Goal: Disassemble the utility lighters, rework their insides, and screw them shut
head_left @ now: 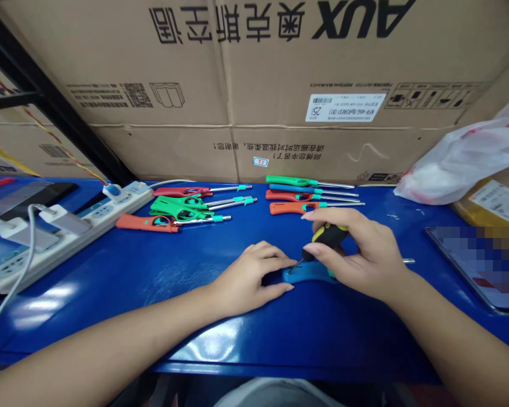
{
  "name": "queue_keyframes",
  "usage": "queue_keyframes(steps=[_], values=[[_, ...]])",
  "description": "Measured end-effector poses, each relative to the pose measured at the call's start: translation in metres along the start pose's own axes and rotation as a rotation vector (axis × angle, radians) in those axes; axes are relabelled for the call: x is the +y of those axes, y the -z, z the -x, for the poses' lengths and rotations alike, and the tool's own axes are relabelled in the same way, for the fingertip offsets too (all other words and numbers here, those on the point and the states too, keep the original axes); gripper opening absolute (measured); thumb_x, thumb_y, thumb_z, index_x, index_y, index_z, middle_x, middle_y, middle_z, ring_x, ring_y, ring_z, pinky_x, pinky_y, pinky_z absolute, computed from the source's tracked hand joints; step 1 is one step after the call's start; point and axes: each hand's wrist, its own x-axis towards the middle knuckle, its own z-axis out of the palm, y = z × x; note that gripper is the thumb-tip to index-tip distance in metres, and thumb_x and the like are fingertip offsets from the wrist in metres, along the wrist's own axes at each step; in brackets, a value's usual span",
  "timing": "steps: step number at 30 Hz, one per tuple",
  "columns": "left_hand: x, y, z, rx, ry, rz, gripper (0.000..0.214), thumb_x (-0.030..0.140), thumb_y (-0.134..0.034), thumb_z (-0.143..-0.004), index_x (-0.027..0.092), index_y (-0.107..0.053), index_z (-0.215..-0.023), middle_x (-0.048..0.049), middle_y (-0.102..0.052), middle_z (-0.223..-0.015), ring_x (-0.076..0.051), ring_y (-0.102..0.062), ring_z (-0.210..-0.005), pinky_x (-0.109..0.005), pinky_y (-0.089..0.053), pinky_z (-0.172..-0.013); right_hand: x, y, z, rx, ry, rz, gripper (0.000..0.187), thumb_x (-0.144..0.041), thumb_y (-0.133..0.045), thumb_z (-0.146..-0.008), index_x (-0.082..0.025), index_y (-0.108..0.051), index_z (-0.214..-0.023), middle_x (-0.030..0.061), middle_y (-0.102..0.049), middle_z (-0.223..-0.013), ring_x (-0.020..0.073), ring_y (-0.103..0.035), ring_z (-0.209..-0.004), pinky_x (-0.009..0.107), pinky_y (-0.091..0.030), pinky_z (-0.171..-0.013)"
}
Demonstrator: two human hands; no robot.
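A blue long-nosed lighter (307, 273) lies flat on the blue table (152, 282), its metal tip (408, 261) sticking out to the right. My left hand (250, 278) rests on the table with fingers curled against the lighter's handle end, holding it down. My right hand (356, 249) grips a small screwdriver (327, 236) with a black and yellow handle, its tip pointing down-left onto the lighter's handle.
Two groups of red, green and blue lighters (186, 209) (309, 195) lie at the back of the table. A white power strip (68, 232) with plugs and cables sits at left, a plastic bag (462, 158) at right, a phone (483, 265) near the right edge. Cardboard boxes (258, 85) wall the back.
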Motion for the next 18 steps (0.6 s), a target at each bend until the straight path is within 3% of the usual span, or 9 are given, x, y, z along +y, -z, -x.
queue_keyframes(steps=[3, 5, 7, 10, 12, 15, 18], values=[[0.0001, 0.0004, -0.0001, -0.007, 0.007, 0.003, 0.037, 0.034, -0.074, -0.093, 0.022, -0.070, -0.128, -0.0080, -0.073, -0.119, -0.025, -0.063, -0.110, -0.044, -0.049, -0.103, -0.0002, 0.0036, 0.0014, -0.134, -0.036, -0.156, 0.049, -0.021, -0.055, -0.100, -0.024, -0.046, -0.148, 0.0114, -0.072, -0.127, 0.0215, -0.075, -0.102, 0.033, -0.063, -0.080], [0.0000, 0.0003, 0.0001, -0.005, 0.008, 0.004, 0.037, 0.034, -0.074, -0.093, 0.022, -0.070, -0.128, -0.0083, -0.073, -0.119, -0.025, -0.063, -0.111, -0.044, -0.049, -0.103, 0.0001, 0.0045, 0.0022, -0.205, -0.066, -0.244, 0.056, -0.018, -0.053, -0.100, -0.025, -0.041, -0.154, 0.0111, -0.071, -0.128, 0.0205, -0.075, -0.100, 0.033, -0.063, -0.079], [-0.0003, -0.0002, 0.0005, 0.003, 0.005, 0.002, 0.037, 0.034, -0.074, -0.093, 0.021, -0.070, -0.127, -0.0084, -0.073, -0.117, -0.025, -0.063, -0.110, -0.043, -0.049, -0.102, 0.0004, 0.0021, 0.0025, -0.165, -0.062, -0.211, 0.054, -0.021, -0.062, -0.097, -0.027, -0.048, -0.149, 0.0067, -0.075, -0.117, 0.0175, -0.075, -0.086, 0.029, -0.062, -0.073], [-0.0003, -0.0007, 0.0006, 0.015, -0.002, -0.006, 0.038, 0.033, -0.075, -0.093, 0.021, -0.070, -0.128, -0.0088, -0.073, -0.118, -0.025, -0.063, -0.109, -0.043, -0.049, -0.101, 0.0004, -0.0039, 0.0025, -0.001, -0.028, -0.002, 0.047, -0.027, -0.078, -0.088, -0.028, -0.061, -0.131, 0.0031, -0.078, -0.110, 0.0153, -0.073, -0.072, 0.026, -0.061, -0.068], [0.0004, -0.0002, 0.0001, 0.010, 0.000, -0.003, 0.038, 0.034, -0.075, -0.093, 0.021, -0.070, -0.128, -0.0088, -0.073, -0.120, -0.025, -0.063, -0.109, -0.044, -0.049, -0.102, 0.0004, -0.0049, 0.0028, 0.049, -0.047, 0.044, 0.044, -0.028, -0.075, -0.091, -0.028, -0.061, -0.132, 0.0032, -0.079, -0.108, 0.0151, -0.072, -0.069, 0.026, -0.060, -0.066], [0.0016, 0.0010, -0.0008, -0.012, 0.012, 0.006, 0.037, 0.033, -0.073, -0.094, 0.021, -0.070, -0.129, -0.0085, -0.073, -0.119, -0.025, -0.063, -0.109, -0.044, -0.049, -0.102, 0.0011, -0.0016, 0.0038, -0.046, -0.100, -0.136, 0.048, -0.021, -0.055, -0.100, -0.025, -0.050, -0.148, 0.0082, -0.076, -0.121, 0.0165, -0.075, -0.080, 0.029, -0.062, -0.070], [0.0008, 0.0009, -0.0007, -0.010, 0.005, 0.000, 0.037, 0.032, -0.074, -0.094, 0.020, -0.070, -0.128, -0.0087, -0.072, -0.119, -0.025, -0.062, -0.108, -0.044, -0.049, -0.101, 0.0014, -0.0006, 0.0040, -0.116, -0.097, -0.300, 0.051, -0.019, -0.056, -0.100, -0.024, -0.048, -0.150, 0.0094, -0.074, -0.124, 0.0173, -0.075, -0.088, 0.029, -0.063, -0.072]])
